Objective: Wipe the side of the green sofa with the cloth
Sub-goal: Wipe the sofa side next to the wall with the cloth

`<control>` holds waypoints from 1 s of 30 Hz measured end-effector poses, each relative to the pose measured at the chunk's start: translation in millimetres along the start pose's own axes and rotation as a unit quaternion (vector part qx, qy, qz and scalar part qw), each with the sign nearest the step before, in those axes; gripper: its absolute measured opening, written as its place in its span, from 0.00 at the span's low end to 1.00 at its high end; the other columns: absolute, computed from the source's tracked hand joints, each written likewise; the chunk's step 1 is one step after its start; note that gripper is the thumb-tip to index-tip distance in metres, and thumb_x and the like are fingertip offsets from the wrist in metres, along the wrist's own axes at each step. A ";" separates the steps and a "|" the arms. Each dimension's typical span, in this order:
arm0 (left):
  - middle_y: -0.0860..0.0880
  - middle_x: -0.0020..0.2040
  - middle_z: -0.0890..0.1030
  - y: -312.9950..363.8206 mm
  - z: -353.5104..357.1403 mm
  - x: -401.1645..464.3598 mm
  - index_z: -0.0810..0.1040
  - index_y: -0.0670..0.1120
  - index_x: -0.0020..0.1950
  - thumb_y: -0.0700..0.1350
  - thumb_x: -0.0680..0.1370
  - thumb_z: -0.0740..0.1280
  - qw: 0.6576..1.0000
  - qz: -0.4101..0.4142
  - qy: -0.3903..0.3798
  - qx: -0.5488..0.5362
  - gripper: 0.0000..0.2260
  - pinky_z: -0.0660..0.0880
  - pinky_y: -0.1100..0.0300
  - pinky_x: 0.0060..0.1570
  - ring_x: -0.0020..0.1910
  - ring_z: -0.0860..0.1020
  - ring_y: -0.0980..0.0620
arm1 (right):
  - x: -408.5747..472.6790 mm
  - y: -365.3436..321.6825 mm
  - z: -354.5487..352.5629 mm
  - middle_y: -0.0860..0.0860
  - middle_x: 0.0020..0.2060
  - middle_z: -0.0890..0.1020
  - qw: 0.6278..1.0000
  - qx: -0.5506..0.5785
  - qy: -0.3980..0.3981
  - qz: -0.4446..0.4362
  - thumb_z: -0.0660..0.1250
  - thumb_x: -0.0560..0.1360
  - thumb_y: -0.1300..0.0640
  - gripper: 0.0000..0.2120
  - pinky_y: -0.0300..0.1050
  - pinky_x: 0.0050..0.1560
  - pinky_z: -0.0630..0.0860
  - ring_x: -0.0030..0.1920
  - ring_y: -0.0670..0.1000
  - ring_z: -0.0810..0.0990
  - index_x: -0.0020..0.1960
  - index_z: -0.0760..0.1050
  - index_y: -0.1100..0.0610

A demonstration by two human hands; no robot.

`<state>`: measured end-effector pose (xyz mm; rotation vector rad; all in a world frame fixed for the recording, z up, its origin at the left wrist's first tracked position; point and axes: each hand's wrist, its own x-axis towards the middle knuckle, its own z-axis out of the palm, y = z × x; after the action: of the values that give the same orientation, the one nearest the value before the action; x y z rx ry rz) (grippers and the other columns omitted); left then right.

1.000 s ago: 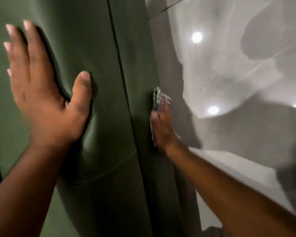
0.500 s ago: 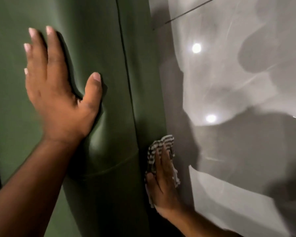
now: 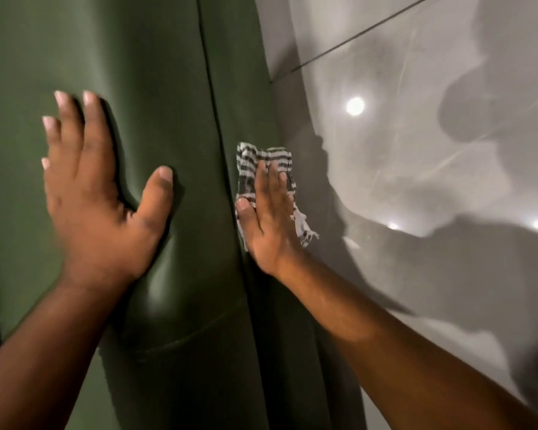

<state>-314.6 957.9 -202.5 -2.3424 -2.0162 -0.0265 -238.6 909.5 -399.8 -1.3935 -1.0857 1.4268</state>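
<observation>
The green sofa [image 3: 168,88] fills the left half of the head view, with a vertical seam running down between its top and its side panel. My left hand [image 3: 97,193] lies flat on the sofa, fingers spread, pressing a dent into the padding and holding nothing. My right hand [image 3: 267,218] presses a black-and-white striped cloth [image 3: 252,162] flat against the sofa's side panel, just right of the seam. The cloth sticks out beyond the fingertips and past the little-finger side, where a frayed corner hangs.
A glossy pale tiled floor [image 3: 432,150] lies to the right of the sofa, with a dark grout line, reflected ceiling lights and shadows of my arms and head. A dark gap shows at the far left edge.
My right hand with the cloth slid down the sofa's side, then back up to mid-height. My left hand stayed pressed on the sofa, shifting only slightly in view.
</observation>
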 end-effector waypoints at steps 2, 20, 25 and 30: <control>0.39 0.86 0.50 0.1 -11.3 14.7 0.52 0.44 0.85 0.63 0.77 0.59 0.999 0.025 -0.030 0.017 0.42 0.47 0.41 0.84 0.86 0.49 0.38 | -18.1 -3.7 -1.8 0.57 0.80 0.44 1.000 -0.017 0.001 -0.020 0.43 0.80 0.39 0.31 0.64 0.77 0.46 0.79 0.57 0.39 0.78 0.41 0.53; 0.42 0.87 0.48 -14.1 -9.5 161.2 0.50 0.48 0.86 0.66 0.70 0.58 0.998 -0.004 -0.048 -0.046 0.47 0.43 0.47 0.84 0.86 0.45 0.41 | 72.0 -11.9 -7.1 0.54 0.79 0.53 0.995 0.054 0.052 -0.068 0.53 0.80 0.45 0.26 0.64 0.76 0.52 0.79 0.56 0.48 0.76 0.51 0.46; 0.40 0.87 0.50 -14.2 -0.2 159.0 0.51 0.43 0.85 0.66 0.72 0.57 0.998 0.011 -0.029 -0.048 0.47 0.45 0.40 0.85 0.87 0.47 0.39 | 92.3 -20.9 -9.6 0.54 0.79 0.55 0.996 0.055 0.054 -0.044 0.52 0.81 0.43 0.26 0.65 0.75 0.55 0.79 0.55 0.50 0.77 0.55 0.48; 0.40 0.87 0.50 -19.4 6.8 159.7 0.51 0.42 0.85 0.65 0.73 0.57 0.998 0.027 -0.005 -0.065 0.46 0.47 0.35 0.84 0.87 0.47 0.40 | 265.7 -44.5 -33.4 0.56 0.79 0.55 0.994 0.087 0.061 -0.002 0.51 0.81 0.43 0.26 0.64 0.76 0.54 0.78 0.58 0.53 0.77 0.55 0.48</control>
<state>-310.0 1118.9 -201.4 -2.4772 -2.0120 -0.1497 -211.9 1178.2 -428.4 -1.3346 -0.8645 1.3802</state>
